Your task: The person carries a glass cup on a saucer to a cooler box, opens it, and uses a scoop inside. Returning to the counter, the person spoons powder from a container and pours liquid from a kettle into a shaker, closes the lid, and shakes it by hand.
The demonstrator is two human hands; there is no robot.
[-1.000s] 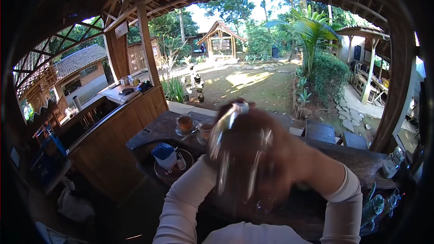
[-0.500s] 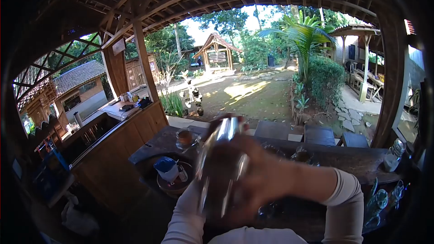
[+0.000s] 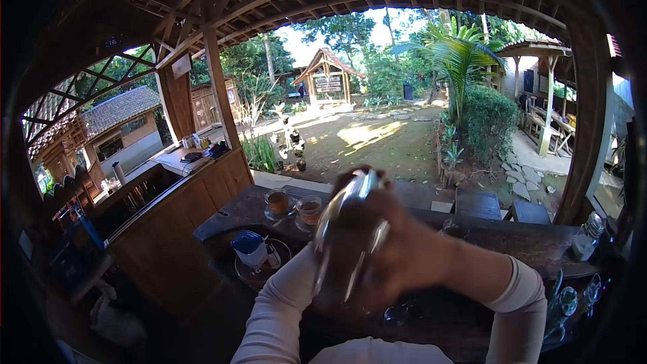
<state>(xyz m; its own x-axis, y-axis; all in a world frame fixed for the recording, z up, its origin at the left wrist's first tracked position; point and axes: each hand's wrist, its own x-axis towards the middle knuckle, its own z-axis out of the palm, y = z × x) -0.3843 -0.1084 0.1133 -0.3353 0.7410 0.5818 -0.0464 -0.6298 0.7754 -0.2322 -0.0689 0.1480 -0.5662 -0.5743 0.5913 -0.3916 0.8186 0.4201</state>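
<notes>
Both my hands are wrapped round a shiny metal shaker (image 3: 366, 254) in front of my chest, blurred by motion. My right hand (image 3: 402, 243) grips it from the right side, fingers closed. My left hand (image 3: 346, 180) is closed on it too, mostly hidden behind the metal, with only dark, smeared fingers showing. Just beyond, on the dark wooden counter, two glass cups of brown drink, a left cup (image 3: 277, 200) and a right cup (image 3: 309, 211), stand on saucers. Part of another glass (image 3: 451, 228) shows behind my right wrist.
A round tray (image 3: 286, 251) at left holds a blue-lidded container (image 3: 250, 251) and a small bottle. At right stand a glass jar (image 3: 587, 237) with white contents and several clear glasses (image 3: 565, 305). Dark stools (image 3: 478, 203) line the counter's far side. A wooden side counter (image 3: 175, 195) runs left.
The shaker and both my hands have shifted slightly right and stay blurred. The view has turned a little, and the right-hand cup, hidden before, now shows beside the shaker.
</notes>
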